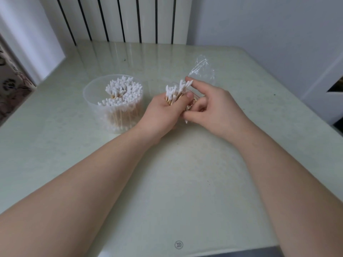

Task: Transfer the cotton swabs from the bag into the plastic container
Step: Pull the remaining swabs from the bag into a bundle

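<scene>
A round clear plastic container stands left of centre on the table, holding many upright cotton swabs with wooden sticks and white tips. Just right of it my left hand grips a bundle of cotton swabs, tips pointing up. My right hand is against that bundle from the right; its forefinger touches the white tips and its thumb and curled fingers pinch the clear plastic bag. The bag's crumpled top sticks up behind my right hand. Its lower part is hidden by both hands.
The pale green table has a glossy top. A white radiator stands behind its far edge. A patterned fabric lies off the table's left side, and a white wall runs along the right.
</scene>
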